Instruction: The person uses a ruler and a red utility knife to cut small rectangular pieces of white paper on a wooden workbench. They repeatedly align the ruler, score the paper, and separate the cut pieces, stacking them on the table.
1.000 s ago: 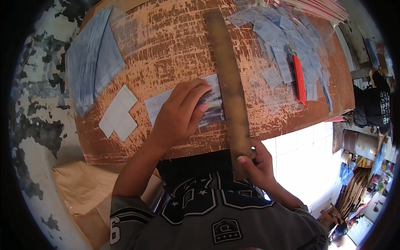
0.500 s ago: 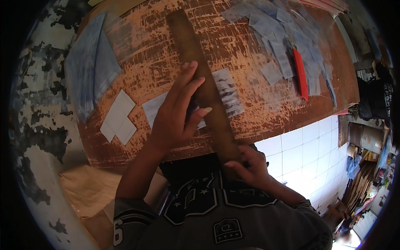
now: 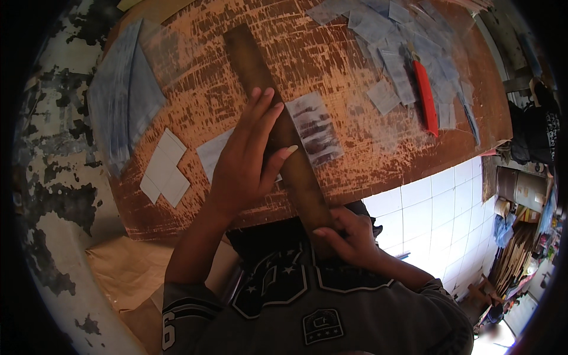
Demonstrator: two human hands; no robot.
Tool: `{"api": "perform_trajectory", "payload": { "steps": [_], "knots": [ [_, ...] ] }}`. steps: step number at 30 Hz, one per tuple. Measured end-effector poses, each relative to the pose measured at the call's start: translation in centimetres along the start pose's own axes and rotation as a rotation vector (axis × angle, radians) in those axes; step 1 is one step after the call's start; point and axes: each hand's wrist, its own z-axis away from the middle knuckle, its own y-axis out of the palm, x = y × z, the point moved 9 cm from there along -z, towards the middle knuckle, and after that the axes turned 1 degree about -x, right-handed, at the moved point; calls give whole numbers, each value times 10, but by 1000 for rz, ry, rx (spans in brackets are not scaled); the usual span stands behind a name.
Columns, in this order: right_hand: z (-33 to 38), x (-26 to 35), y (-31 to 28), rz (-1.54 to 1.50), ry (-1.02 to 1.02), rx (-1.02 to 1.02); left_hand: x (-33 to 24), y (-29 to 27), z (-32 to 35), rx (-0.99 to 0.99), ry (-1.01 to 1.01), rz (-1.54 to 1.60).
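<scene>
A long flat brown straightedge (image 3: pixel 307 183) lies slantwise across the worn table, its near end reaching over the front edge toward my body. My left hand (image 3: pixel 239 157) rests on its middle, fingers stretched out and thumb spread. At the near end my right hand (image 3: pixel 355 236) grips it between thumb and fingers. Under the straightedge is a pale grey-blue piece of fabric (image 3: pixel 319 130) with dark streaks; my left hand and the straightedge cover its middle. Left of my left hand, a white card piece (image 3: pixel 165 165) with a stepped outline and drawn lines lies flat.
Folded blue-grey fabric (image 3: pixel 127 94) lies at the table's left. A heap of cut fabric pieces (image 3: pixel 396 53) spreads over the far right, with a red-handled cutter (image 3: pixel 425 97) on it. Brown paper (image 3: pixel 127 266) lies below the table's left front. White tiles (image 3: pixel 426 207) show beyond the right edge.
The straightedge has shifted left, its far end most, baring more of the streaked fabric on its right side. Both hands stay on it, and my right hand has moved slightly left.
</scene>
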Motion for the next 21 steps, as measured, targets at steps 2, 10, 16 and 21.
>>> {"api": "perform_trajectory", "payload": {
  "steps": [2, 10, 16, 21],
  "knots": [
    [0, -1, 2, -9, 14, -3, 0, 1, 0, 7, -2, -14],
    [3, -5, 8, -82, 42, 0, 3, 5, 1, 12, -22, -19],
    [2, -3, 7, -72, 38, 10, 3, 5, 3, 10, -18, -30],
    [2, -4, 7, -62, 24, 1, 4, 5, 3, 6, -15, -19]
  ]
}}
